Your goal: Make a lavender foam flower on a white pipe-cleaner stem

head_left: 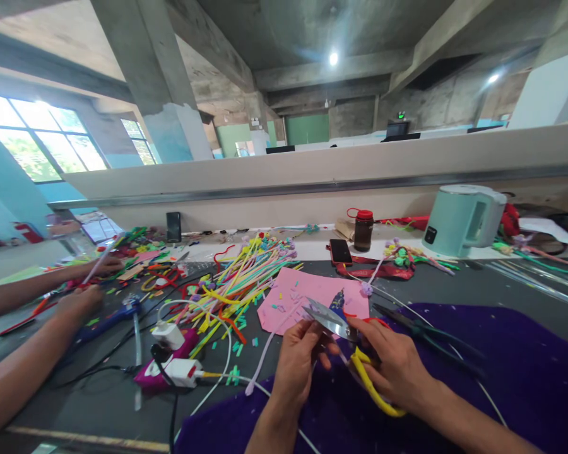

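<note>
Grey worktable (525,284) strewn with craft bits lies below me; my right hand (390,366) grips the yellow-handled scissors (355,353), blades parted and pointing up-left; my left hand (298,356), just beside, pinches a thin pale stem (265,353) at the blades.

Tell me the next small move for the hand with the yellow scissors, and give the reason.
Probably close the scissors. The right hand holds them by the yellow handles with the blades open, while the left hand pinches a thin pale strand close by the blades. Whether the strand already lies between them is hard to tell, so a slight nudge inward may come first.
</note>
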`<move>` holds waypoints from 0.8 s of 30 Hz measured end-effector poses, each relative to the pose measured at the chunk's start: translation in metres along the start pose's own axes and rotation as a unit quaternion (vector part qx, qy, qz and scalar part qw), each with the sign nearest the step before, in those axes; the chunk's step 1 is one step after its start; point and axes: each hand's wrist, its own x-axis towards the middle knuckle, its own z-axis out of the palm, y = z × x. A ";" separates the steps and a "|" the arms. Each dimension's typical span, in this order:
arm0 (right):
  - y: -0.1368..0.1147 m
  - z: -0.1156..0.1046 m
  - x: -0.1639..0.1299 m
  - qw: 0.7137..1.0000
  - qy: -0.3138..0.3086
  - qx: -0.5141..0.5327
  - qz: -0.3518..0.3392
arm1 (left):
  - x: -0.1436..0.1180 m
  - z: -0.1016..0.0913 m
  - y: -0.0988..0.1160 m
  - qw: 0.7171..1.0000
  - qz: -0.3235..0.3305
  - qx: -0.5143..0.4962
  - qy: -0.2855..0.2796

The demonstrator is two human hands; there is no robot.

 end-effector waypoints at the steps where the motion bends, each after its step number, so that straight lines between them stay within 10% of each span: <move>1: 0.000 0.000 0.000 1.000 0.000 -0.001 -0.001 | 0.000 0.000 0.000 1.000 0.000 0.001 -0.002; 24: 0.008 0.005 -0.005 0.999 -0.014 -0.025 -0.023 | 0.002 -0.001 -0.002 1.000 -0.004 0.005 0.003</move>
